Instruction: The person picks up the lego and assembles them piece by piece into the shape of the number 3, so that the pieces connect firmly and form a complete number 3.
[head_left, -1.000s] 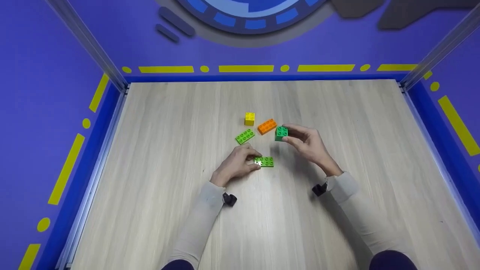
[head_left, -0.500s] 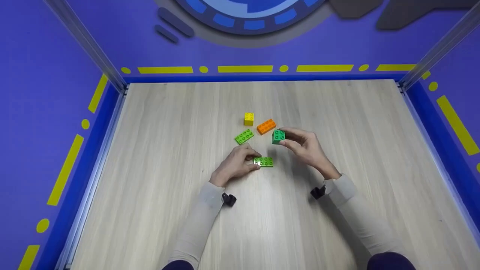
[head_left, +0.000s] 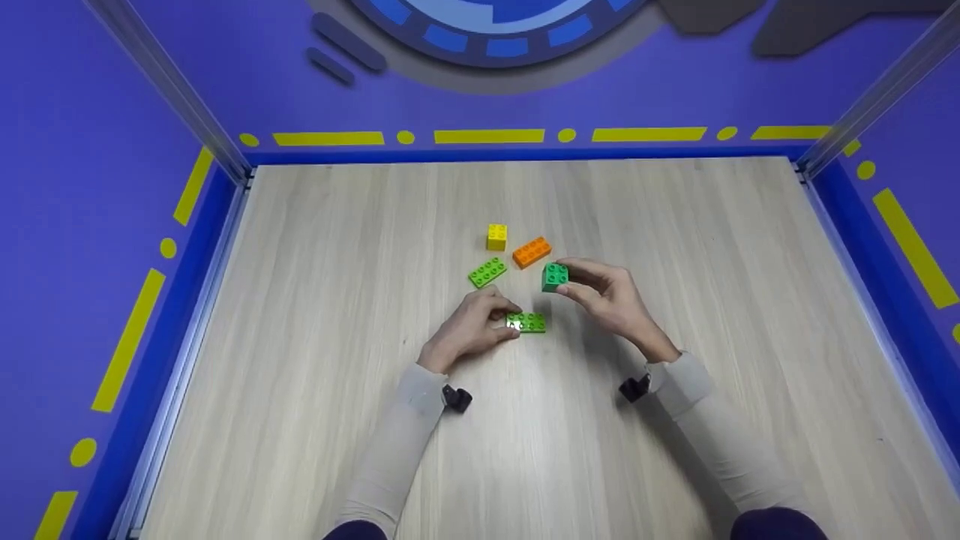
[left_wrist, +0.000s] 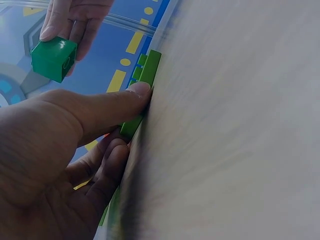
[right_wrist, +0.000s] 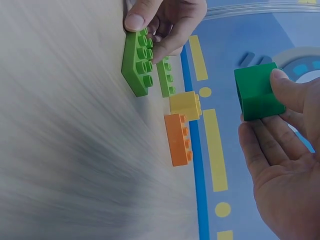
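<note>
Just below centre, the left hand (head_left: 469,326) pinches a lime plate (head_left: 532,323) by its left end — seemingly to steady it on the table (head_left: 337,285). A loose plate (head_left: 488,272), yellow block (head_left: 496,238) and orange brick (head_left: 532,253) lie mid-frame. Right of centre, the right hand (head_left: 613,301) holds a green block (head_left: 554,278) aloft by its sides, perhaps to free its underside — two plates, two blocks, one brick.

The left hand (head_left: 471,324) pinches a light green brick (head_left: 533,323) by its end toward the left edge of the tabletop (head_left: 337,262); the right hand (head_left: 613,298) holds a dark green brick (head_left: 555,277). Beyond the left hand, toward the far edge, lie a second light green brick (head_left: 487,272), an orange brick (head_left: 532,253) and, farthest, a yellow brick (head_left: 496,238).
</note>
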